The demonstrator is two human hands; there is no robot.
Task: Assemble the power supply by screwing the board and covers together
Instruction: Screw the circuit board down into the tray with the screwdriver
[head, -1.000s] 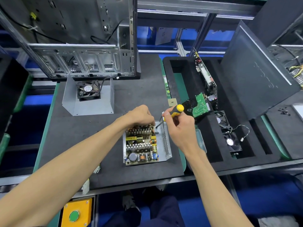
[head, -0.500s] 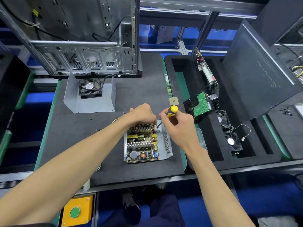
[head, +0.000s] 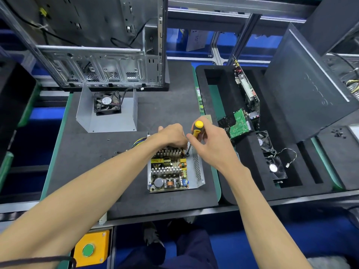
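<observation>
The power supply board (head: 168, 171), with heat sinks, coils and capacitors, lies in its grey metal base cover (head: 198, 169) on the black mat. My right hand (head: 211, 144) grips a yellow and black screwdriver (head: 196, 129), nearly upright, with its tip at the board's far right corner. My left hand (head: 172, 135) rests closed on the board's far edge beside the tip; whether it pinches a screw is hidden. A coloured wire bundle (head: 138, 142) leaves the far left corner. The second grey cover (head: 108, 117), with a black fan (head: 107, 102) in it, stands farther left.
A bare computer case (head: 108, 61) stands at the back. On the right, a black foam tray (head: 250, 171) holds circuit boards (head: 240, 123) and fans (head: 274, 167). Small screws (head: 339, 133) lie far right. A yellow box with a green button (head: 91, 249) sits below the table edge.
The screwdriver has swung from a steep tilt to nearly upright over the board's far right corner. Both hands stay at that corner. The view has shifted slightly.
</observation>
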